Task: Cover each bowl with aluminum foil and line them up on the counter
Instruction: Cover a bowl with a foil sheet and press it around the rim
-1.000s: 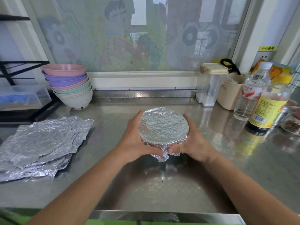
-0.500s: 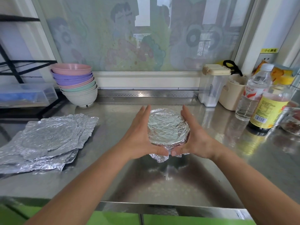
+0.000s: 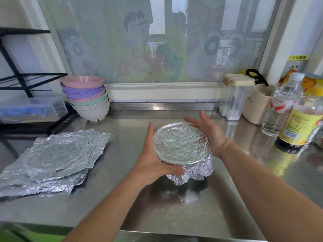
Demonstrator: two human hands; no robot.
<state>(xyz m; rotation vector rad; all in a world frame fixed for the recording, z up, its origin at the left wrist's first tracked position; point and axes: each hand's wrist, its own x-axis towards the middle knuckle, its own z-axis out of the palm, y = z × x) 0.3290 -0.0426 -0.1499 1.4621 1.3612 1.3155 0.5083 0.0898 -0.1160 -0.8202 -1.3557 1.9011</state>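
Note:
A bowl wrapped in crinkled aluminum foil [image 3: 180, 144] stands in the middle of the steel counter [image 3: 125, 142]. My left hand [image 3: 152, 158] cups its left side, thumb pressed under the near rim on the foil. My right hand [image 3: 208, 133] rests against the far right side with fingers spread, the thumb off the foil. A stack of several bare bowls [image 3: 86, 98], pink, purple, green and cream, stands at the back left. Loose foil sheets [image 3: 52, 159] lie piled at the left.
At the back right stand a clear lidded container [image 3: 235, 96], a beige tub [image 3: 257, 103], a water bottle [image 3: 283, 105] and a yellow-labelled bottle [image 3: 302, 123]. A black rack with a clear plastic box [image 3: 29, 109] is at the far left. The window ledge runs behind.
My right hand has slid from the near rim round to the far right side and spread its fingers. My left thumb stays at the near edge. The bowl looks turned slightly.

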